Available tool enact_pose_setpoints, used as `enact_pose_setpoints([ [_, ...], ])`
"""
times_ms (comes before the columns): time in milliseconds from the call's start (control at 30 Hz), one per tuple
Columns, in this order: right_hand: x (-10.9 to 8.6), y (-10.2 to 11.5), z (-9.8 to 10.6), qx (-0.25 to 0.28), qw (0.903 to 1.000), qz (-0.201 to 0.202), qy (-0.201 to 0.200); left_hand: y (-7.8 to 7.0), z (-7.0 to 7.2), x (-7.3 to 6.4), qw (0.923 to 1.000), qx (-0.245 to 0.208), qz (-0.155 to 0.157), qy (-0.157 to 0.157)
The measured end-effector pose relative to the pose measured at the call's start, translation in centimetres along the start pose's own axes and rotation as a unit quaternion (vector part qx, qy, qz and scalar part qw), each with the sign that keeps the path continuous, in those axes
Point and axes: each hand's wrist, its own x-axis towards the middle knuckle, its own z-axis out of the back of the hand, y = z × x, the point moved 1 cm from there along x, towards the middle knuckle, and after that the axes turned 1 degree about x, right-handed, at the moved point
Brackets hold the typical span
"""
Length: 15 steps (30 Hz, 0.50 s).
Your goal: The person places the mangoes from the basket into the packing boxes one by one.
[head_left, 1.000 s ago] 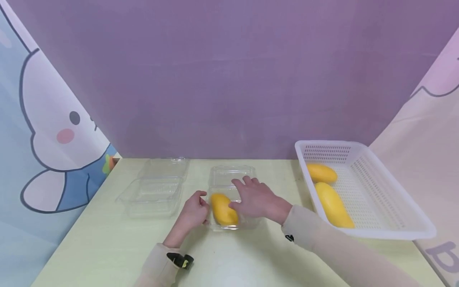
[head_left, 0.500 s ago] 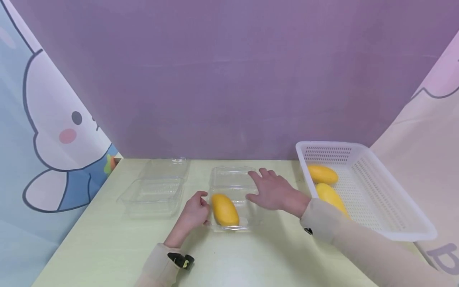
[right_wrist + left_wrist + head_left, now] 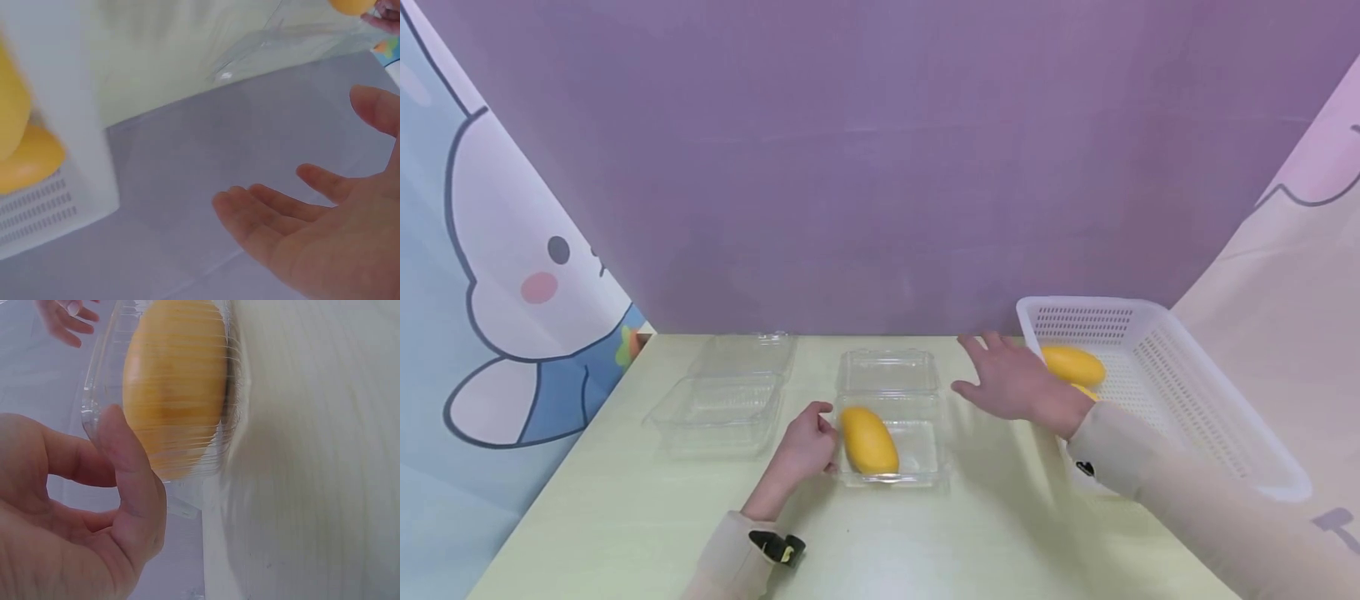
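Note:
A yellow mango [image 3: 869, 441] lies in the left half of a clear plastic clamshell box [image 3: 917, 446], whose lid [image 3: 887, 371] is folded back. My left hand [image 3: 808, 442] holds the box's left rim, the thumb [image 3: 128, 456] against the wall and the other fingers curled. My right hand [image 3: 1011, 379] hovers between the box and a white plastic basket [image 3: 1232, 400], its fingers spread with nothing in them. One mango [image 3: 1073, 366] shows in the basket; a second mango [image 3: 1086, 392] is mostly hidden behind my right wrist.
Another clear clamshell box [image 3: 715, 412] stands with its lid up on the left of the pale table [image 3: 587, 500]. A purple panel [image 3: 880, 167] rises along the table's back edge. Printed cloths hang on both sides.
My right hand has let go of the mango in the box and moved right toward the basket. The left hand stays at the box's rim.

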Motion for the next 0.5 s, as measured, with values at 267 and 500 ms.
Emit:
enact_pose_setpoints([
  [267,0.2,-2.5,1.1,0.004,0.9998,-0.015,-0.011,0.1,0.0,0.0,1.0,0.002,-0.005,0.0],
  [500,0.6,-4.8,1.2,0.016,0.9994,-0.022,-0.02,0.0,0.0,0.0,1.0,0.008,-0.005,0.001],
])
